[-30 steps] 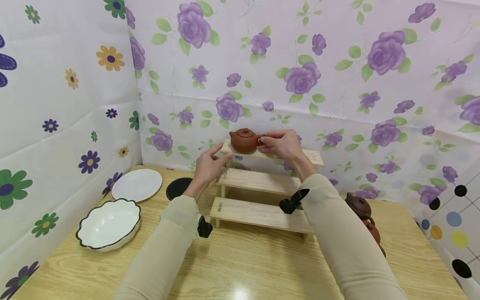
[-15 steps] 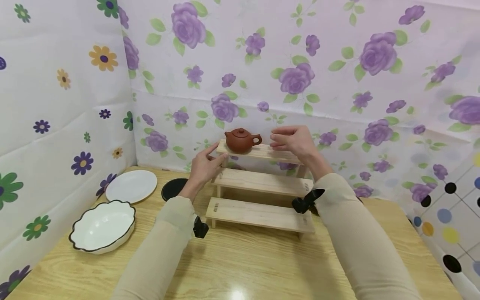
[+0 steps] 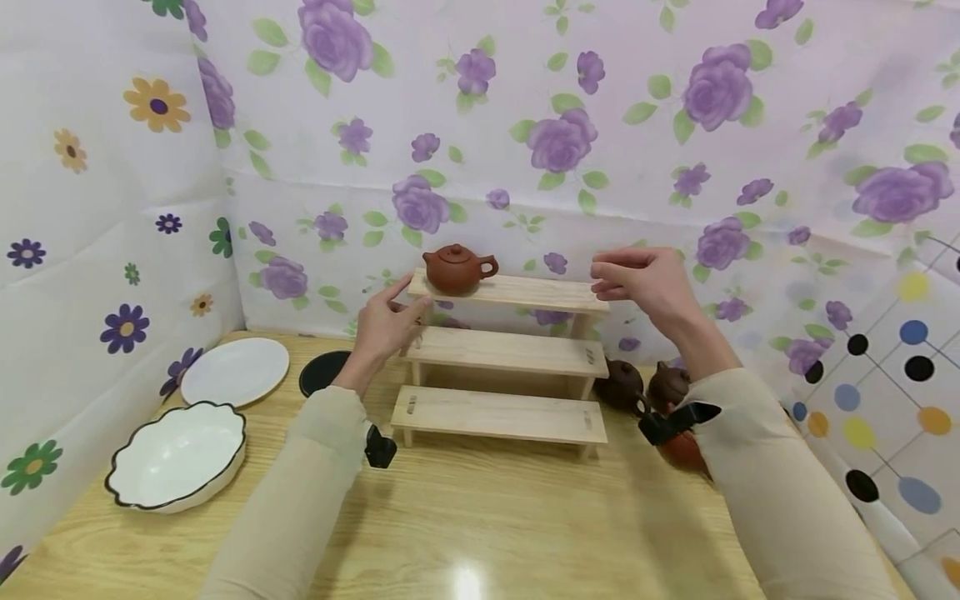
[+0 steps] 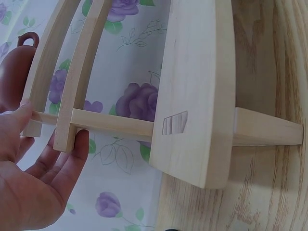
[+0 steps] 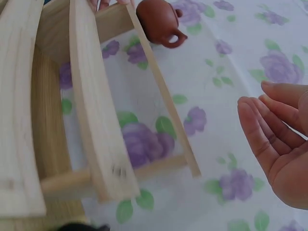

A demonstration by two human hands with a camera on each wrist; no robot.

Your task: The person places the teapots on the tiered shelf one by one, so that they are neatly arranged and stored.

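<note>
A small reddish-brown clay teapot (image 3: 455,271) stands upright near the left end of the top board of a three-step wooden display shelf (image 3: 498,414). Its handle points right, as the right wrist view of the teapot (image 5: 158,21) also shows. My left hand (image 3: 381,332) grips the left end of the top tier. Seen from the left wrist, that hand (image 4: 38,187) has its thumb by the upper board and its fingers curled beneath the frame. Off the shelf's right end, my right hand (image 3: 651,283) is raised in the air, fingers loosely bent and holding nothing.
Dark brown teapots (image 3: 621,385) and a reddish teapot (image 3: 682,452) stand right of the shelf, partly behind my right arm. On the left lie a white plate (image 3: 235,372), a scalloped black-rimmed white bowl (image 3: 176,457) and a black round dish (image 3: 322,372). Flowered cloth hangs behind.
My right hand has let go of the teapot's handle and moved right, past the shelf's end. The teapot stays on the top board; my left hand keeps its place. The head view has shifted right.
</note>
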